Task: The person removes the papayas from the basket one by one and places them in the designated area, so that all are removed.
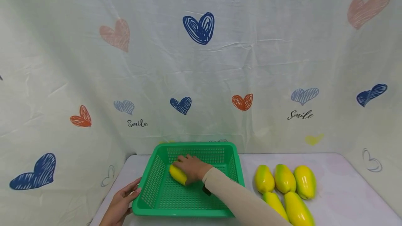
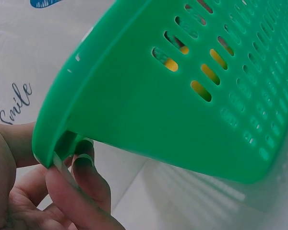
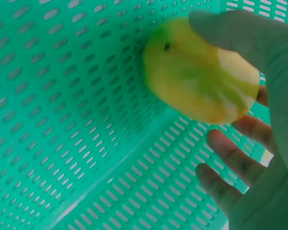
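A green perforated plastic basket (image 1: 185, 213) stands on the table. My left hand (image 1: 120, 201) grips its left rim near the front corner. In the left wrist view the thumb and fingers (image 2: 89, 184) pinch the rim of the basket (image 2: 134, 110). My right hand (image 1: 193, 167) reaches inside and holds a yellow-green mango (image 1: 178, 175) by the basket's left wall. The right wrist view shows the thumb over the mango (image 3: 192, 76) and fingers (image 3: 235, 153) at its other side, some of them spread away from it.
Several more yellow-green mangoes (image 1: 285, 179) lie grouped on the white table (image 1: 345, 191) right of the basket, close to my right sleeve (image 1: 238, 194). Behind the table hangs a white curtain (image 1: 270, 62) printed with hearts.
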Motion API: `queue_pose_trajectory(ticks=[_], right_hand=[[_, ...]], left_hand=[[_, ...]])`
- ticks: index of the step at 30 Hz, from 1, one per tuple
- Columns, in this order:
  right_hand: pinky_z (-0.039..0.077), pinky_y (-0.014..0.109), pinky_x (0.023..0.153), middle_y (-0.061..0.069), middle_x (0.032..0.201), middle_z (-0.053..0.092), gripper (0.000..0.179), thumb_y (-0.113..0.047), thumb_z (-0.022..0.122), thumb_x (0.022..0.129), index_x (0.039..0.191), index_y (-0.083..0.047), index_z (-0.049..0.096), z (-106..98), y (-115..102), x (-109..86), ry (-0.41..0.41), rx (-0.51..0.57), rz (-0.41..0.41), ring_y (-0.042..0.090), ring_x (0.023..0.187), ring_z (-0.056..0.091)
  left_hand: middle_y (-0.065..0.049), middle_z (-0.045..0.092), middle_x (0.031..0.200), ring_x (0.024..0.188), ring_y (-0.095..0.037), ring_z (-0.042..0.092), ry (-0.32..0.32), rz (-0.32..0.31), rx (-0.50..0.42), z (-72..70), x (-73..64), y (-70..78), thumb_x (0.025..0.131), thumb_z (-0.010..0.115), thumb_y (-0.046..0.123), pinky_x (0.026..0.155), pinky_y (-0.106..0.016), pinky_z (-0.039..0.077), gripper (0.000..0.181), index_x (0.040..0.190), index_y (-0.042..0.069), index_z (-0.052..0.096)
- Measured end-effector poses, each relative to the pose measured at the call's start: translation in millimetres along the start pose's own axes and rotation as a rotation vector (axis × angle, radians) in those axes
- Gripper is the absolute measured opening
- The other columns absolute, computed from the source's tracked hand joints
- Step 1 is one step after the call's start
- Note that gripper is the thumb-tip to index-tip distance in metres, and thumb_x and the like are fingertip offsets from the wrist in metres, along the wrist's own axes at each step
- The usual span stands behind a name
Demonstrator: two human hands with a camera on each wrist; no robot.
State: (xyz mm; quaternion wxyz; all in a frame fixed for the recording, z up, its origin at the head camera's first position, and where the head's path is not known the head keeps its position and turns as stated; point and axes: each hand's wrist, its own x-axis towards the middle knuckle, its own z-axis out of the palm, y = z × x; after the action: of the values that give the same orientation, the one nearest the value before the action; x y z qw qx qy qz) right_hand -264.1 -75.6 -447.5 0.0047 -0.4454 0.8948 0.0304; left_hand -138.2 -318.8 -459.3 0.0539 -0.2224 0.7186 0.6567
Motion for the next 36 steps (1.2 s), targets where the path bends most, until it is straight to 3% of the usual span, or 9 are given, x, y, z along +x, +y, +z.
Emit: queue_pose_trajectory(ticks=[10,18,25,36], right_hand=[[0.043,0.034,0.089,-0.003,0.134,0.037,0.084,-0.050,0.076,0.070,0.139,-0.026,0.035,1,5,-13.4,-0.030,-0.005,0.014,0.017,0.116,0.043],[0.043,0.030,0.085,-0.007,0.131,0.039,0.087,-0.048,0.079,0.067,0.137,-0.025,0.033,3,3,-21.0,-0.054,0.020,0.001,0.012,0.107,0.046],[0.042,0.030,0.088,-0.007,0.133,0.037,0.088,-0.057,0.074,0.068,0.140,-0.030,0.030,3,1,-29.1,-0.091,-0.017,-0.009,0.013,0.112,0.045],[0.042,0.028,0.087,-0.009,0.131,0.039,0.091,-0.058,0.077,0.064,0.137,-0.027,0.032,-3,-3,-40.8,-0.114,0.000,-0.060,0.009,0.110,0.045]], left_hand=[[-0.022,0.027,0.137,0.093,-0.021,0.054,-0.026,-0.008,0.000,0.2,-1.0,2.9,0.085,0.065,0.037,0.072,-0.040,0.048,0.074,0.144,0.005,0.032],[-0.021,0.029,0.137,0.094,-0.022,0.053,-0.028,0.013,-0.001,0.1,-2.6,0.9,0.085,0.066,0.038,0.071,-0.040,0.047,0.074,0.143,0.006,0.034],[-0.022,0.028,0.137,0.099,-0.023,0.050,-0.031,0.008,0.000,-0.2,-2.7,0.1,0.085,0.066,0.038,0.072,-0.040,0.047,0.075,0.144,0.006,0.033],[-0.019,0.038,0.128,0.087,-0.019,0.057,-0.010,0.013,-0.013,1.0,-5.7,0.3,0.084,0.067,0.036,0.070,-0.039,0.049,0.075,0.142,0.002,0.034]])
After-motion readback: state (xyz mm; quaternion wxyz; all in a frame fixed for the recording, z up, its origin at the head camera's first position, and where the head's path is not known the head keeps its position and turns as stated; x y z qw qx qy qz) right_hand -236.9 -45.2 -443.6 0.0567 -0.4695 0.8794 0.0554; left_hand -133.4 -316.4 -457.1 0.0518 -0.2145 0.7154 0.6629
